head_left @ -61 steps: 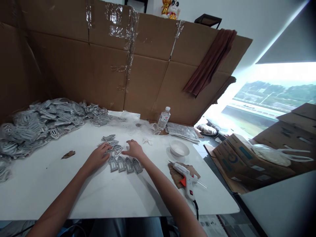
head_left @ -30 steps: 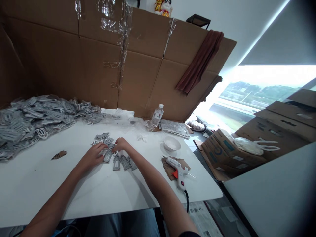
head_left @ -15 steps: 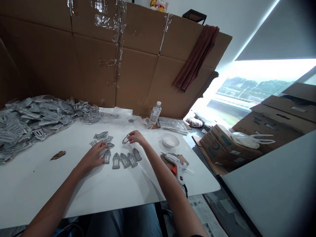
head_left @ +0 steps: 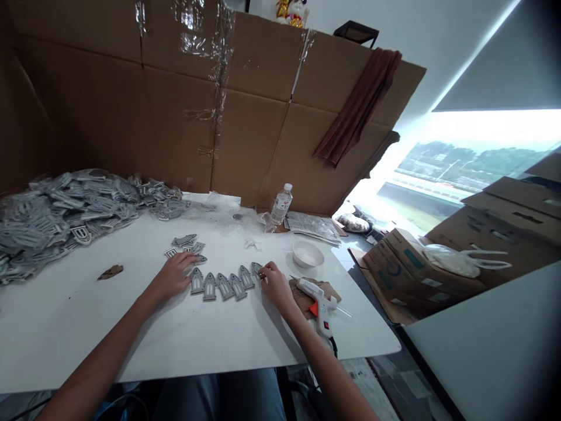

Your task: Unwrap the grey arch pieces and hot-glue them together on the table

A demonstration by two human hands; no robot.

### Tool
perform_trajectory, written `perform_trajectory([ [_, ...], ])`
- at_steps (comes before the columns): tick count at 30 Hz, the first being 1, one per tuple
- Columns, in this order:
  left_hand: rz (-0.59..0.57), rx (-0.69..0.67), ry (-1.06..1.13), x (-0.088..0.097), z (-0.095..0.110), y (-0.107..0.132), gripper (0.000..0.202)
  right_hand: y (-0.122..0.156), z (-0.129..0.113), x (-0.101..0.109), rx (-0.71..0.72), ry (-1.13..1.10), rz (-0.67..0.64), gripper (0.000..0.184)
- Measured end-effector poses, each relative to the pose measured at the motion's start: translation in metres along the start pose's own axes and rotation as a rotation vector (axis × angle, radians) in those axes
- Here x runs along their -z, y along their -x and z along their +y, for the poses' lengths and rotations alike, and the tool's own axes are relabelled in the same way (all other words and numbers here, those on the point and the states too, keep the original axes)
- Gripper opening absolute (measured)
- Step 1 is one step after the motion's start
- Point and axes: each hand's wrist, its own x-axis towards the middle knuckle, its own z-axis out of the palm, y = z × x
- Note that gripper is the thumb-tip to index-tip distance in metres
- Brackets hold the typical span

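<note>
Several grey arch-shaped cut-outs [head_left: 224,283] lie in a curved row on the white table [head_left: 175,339]. My right hand [head_left: 275,285] pinches the cut-out at the row's right end [head_left: 256,268], which rests on the table. My left hand [head_left: 174,276] lies flat at the row's left end, fingers stretched out and touching the first piece. A small loose cluster of the same cut-outs [head_left: 186,244] sits just behind my left hand.
A big heap of grey cut-outs [head_left: 65,210] fills the table's back left. A white glue gun [head_left: 319,298] lies on brown card right of my right hand, a white bowl [head_left: 307,254] and a water bottle [head_left: 280,204] behind. Cardboard walls the back; boxes [head_left: 416,275] stand at right.
My right hand picked a cut-out from the loose cluster, carried it right and set it down at the row's right end. My left hand stayed at the left end.
</note>
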Motion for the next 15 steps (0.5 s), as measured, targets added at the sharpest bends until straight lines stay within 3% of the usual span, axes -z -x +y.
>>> perform_trajectory([
  [7,0.046,0.059,-0.048,-0.008,-0.013,-0.003,0.042,-0.012,-0.018,-0.001,-0.042,0.029,-0.034,0.038],
  [11,0.064,0.089,-0.067,-0.006,-0.013,-0.003,0.039,-0.039,-0.059,-0.007,0.065,-0.006,-0.087,0.029],
  [15,0.073,0.089,-0.082,-0.001,-0.011,-0.003,0.036,-0.075,-0.109,-0.029,0.166,-0.057,-0.185,0.036],
])
